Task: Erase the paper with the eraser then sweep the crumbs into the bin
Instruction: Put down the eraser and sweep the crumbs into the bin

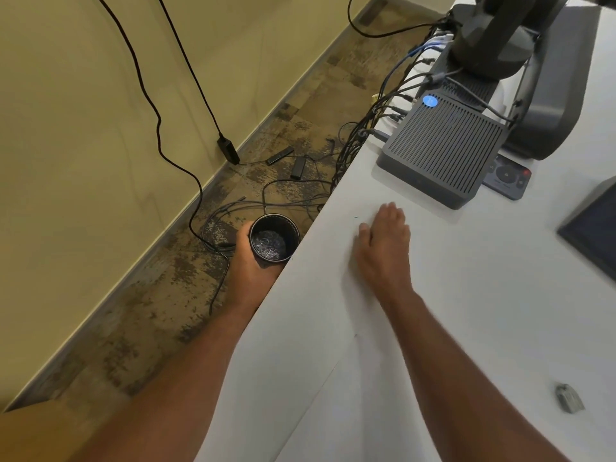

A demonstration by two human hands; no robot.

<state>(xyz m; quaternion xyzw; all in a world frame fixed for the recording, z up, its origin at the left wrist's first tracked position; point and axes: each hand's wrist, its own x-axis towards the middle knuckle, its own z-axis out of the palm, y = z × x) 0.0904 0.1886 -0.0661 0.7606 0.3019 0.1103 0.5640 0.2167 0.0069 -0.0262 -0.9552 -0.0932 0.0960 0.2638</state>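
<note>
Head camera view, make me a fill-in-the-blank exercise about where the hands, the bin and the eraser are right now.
1. The left hand holds the black bin just below the table's ____.
2. The right hand lies ____ on the white table, palm down.
3. The eraser lies on the table, held by ____ hand.
4. The bin's open mouth faces ____.

Missing words: edge; flat; neither; up

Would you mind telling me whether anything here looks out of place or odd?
Mostly the floor: loose cables and adapters sprawl tangled below the table edge. The left hand holding the bin beside the edge, with the right hand flat on the table, fits sweeping.
</note>
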